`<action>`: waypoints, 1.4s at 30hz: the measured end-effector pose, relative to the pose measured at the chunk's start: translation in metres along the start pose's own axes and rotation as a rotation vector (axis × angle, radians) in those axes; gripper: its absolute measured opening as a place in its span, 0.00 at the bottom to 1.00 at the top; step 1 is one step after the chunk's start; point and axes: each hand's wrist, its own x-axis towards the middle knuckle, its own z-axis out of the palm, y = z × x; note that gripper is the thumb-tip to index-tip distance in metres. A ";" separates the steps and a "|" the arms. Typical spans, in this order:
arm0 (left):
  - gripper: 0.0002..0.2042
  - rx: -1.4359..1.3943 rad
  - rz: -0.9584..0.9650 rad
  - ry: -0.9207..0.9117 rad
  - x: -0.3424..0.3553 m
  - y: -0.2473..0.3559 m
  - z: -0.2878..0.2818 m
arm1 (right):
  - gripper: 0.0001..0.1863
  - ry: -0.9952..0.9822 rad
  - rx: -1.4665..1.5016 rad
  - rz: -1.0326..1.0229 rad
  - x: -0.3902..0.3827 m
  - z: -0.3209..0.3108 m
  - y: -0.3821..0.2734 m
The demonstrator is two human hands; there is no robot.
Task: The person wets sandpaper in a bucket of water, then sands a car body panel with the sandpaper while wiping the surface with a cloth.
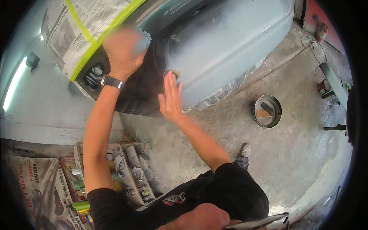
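A car body panel in grey primer (pixel 226 50) fills the upper middle, with a dark edge on its left. My right hand (pixel 171 97) lies against that edge, fingers stretched and pressing a small tan piece of sandpaper (pixel 175 73) to the surface. Farther up and left, my left hand (pixel 123 50) closes round a crumpled light-blue cloth (pixel 145 41); part of this hand is blurred. A watch (pixel 112 82) sits on the left wrist. Beside that hand, newspaper masking (pixel 73 38) is edged with lime-green tape (pixel 90 50).
A round basin (pixel 280 113) holding a dark block and a brown block stands on the concrete floor (pixel 214 130). Below my left arm is a wooden compartment box (pixel 132 188) of tools and cans. A hose (pixel 308 40) and a red can (pixel 324 87) lie at right.
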 end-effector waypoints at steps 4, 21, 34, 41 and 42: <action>0.20 -0.012 -0.010 -0.006 0.000 -0.001 -0.003 | 0.37 0.147 0.104 -0.008 0.079 0.004 -0.022; 0.19 -0.004 0.003 0.002 0.000 -0.003 0.002 | 0.35 -0.003 -0.025 0.110 -0.019 0.014 0.003; 0.18 -0.013 0.003 0.019 -0.002 -0.002 0.000 | 0.35 0.213 0.047 -0.027 0.074 0.014 -0.027; 0.18 0.005 -0.011 0.010 0.001 -0.005 0.001 | 0.39 0.012 -0.026 -0.031 -0.008 0.019 0.001; 0.18 0.002 -0.007 0.013 -0.001 -0.004 0.001 | 0.39 0.075 -0.012 -0.047 0.000 0.018 -0.002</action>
